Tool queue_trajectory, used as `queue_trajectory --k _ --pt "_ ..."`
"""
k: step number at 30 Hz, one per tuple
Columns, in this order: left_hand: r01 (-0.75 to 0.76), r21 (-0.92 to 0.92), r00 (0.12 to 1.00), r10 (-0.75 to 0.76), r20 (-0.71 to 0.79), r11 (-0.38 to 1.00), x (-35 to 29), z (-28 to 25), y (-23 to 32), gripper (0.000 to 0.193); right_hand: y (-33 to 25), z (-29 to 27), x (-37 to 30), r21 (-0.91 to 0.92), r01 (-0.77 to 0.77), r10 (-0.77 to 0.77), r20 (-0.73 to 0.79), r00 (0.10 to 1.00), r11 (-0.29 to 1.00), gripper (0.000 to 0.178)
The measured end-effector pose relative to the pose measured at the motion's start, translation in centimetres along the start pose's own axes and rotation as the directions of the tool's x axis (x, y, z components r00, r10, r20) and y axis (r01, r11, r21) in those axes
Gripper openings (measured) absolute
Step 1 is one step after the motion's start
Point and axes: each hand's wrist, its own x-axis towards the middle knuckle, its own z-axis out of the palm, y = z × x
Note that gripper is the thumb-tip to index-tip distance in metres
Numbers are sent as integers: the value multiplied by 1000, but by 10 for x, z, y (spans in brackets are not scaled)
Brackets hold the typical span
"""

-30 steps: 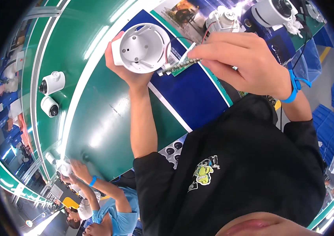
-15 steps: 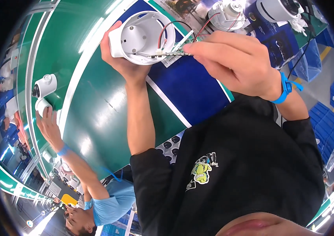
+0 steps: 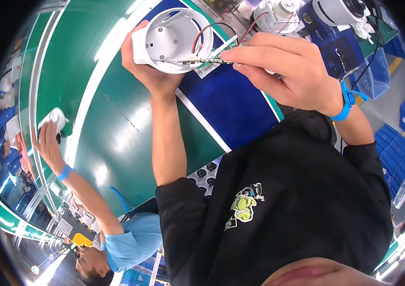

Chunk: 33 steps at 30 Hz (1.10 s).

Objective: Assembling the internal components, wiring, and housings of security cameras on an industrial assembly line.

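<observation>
Apparently curled wide, left hand (image 3: 154, 80) cups housing (image 3: 168, 44); right hand (image 3: 292, 71) pinches circuit board (image 3: 208, 61).

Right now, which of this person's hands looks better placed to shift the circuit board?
Probably the right hand: it pinches the circuit board at the end away from the white housing. The left hand seems less free, cupped around the outside of that housing.

The housing (image 3: 164, 40) is white, the circuit board (image 3: 208, 61) green, the mat (image 3: 231, 105) blue, the shirt (image 3: 302, 190) black with a green cartoon (image 3: 244, 209)
</observation>
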Motion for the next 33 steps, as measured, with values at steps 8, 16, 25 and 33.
queue_trajectory --k 8,16,25,33 --pt "21 -108 997 -29 -69 994 -1 -1 -2 92 -1 6 -1 14 21 -21 -24 999 1000 31" --pt "5 -184 991 -29 -129 983 -6 2 -6 89 -7 9 -1 -57 -40 39 -33 999 998 28" --pt "-56 42 997 53 53 998 -3 -8 -1 101 -8 7 -2 -10 -55 54 -29 998 998 27" --pt "-43 -29 997 44 56 999 -5 -7 -3 103 -8 7 -3 -57 -42 41 -24 999 997 30"
